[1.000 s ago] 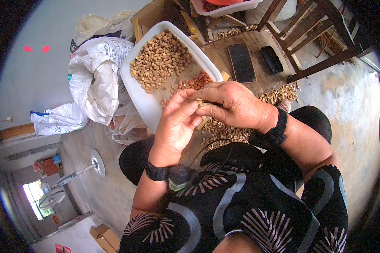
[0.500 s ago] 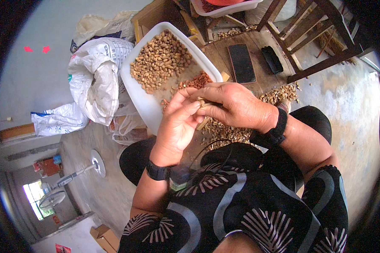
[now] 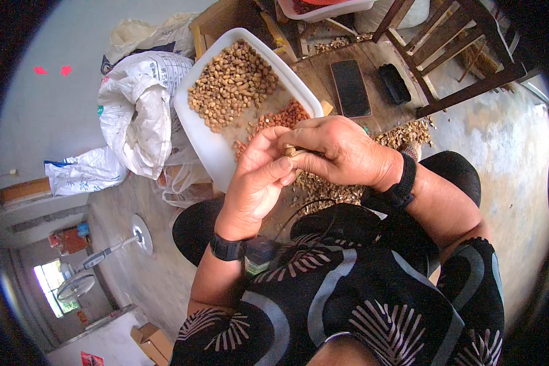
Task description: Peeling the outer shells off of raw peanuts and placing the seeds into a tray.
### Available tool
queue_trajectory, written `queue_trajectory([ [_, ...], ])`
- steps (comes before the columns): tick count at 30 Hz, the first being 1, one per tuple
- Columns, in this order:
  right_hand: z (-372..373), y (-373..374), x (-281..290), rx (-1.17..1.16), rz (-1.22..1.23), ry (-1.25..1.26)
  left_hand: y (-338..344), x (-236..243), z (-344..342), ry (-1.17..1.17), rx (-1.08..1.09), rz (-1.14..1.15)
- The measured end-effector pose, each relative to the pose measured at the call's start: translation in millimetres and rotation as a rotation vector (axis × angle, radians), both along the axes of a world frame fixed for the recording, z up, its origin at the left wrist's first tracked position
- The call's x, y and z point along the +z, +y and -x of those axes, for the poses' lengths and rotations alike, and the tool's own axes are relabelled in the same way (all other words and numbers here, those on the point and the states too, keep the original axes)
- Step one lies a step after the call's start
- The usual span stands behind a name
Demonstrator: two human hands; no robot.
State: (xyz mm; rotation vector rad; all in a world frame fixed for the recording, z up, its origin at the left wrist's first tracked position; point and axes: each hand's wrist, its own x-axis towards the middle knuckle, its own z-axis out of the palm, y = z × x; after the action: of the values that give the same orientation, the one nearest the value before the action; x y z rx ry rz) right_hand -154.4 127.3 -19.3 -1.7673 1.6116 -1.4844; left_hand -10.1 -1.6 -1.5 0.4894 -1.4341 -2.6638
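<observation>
My left hand (image 3: 248, 189) and my right hand (image 3: 345, 151) meet over the near edge of a white plastic tub (image 3: 202, 151). Between their pinched thumbs and fingers is a small tan peanut (image 3: 291, 150), mostly covered by the fingertips. Both hands are closed on it. Inside the tub, unshelled brown peanuts (image 3: 233, 82) fill the far left part. Reddish shelled kernels (image 3: 290, 114) are heaped toward the right side, partly hidden behind my hands.
Broken shells (image 3: 326, 190) litter the floor below my hands. To the right, a wooden chair (image 3: 381, 67) carries a phone (image 3: 351, 88) and a black case (image 3: 394, 84). White woven sacks (image 3: 143, 116) stand left of the tub. A fan (image 3: 104, 256) is farther left.
My left thumb has shifted slightly against the peanut, and more of the tan shell shows between the fingertips. The hands stay in nearly the same place.
</observation>
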Motion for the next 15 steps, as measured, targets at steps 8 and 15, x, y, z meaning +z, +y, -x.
queue_trajectory([
  [8, -0.1, -1.1, -1.2, 0.025, -0.008, -0.002, 0.0, -5.5, -1.6, -0.059, 0.088, -0.096],
  [15, 3.2, 1.4, -2.0, 0.027, -0.067, -0.01, 10.0, -3.1, 3.0, 0.026, 0.029, 0.117],
])
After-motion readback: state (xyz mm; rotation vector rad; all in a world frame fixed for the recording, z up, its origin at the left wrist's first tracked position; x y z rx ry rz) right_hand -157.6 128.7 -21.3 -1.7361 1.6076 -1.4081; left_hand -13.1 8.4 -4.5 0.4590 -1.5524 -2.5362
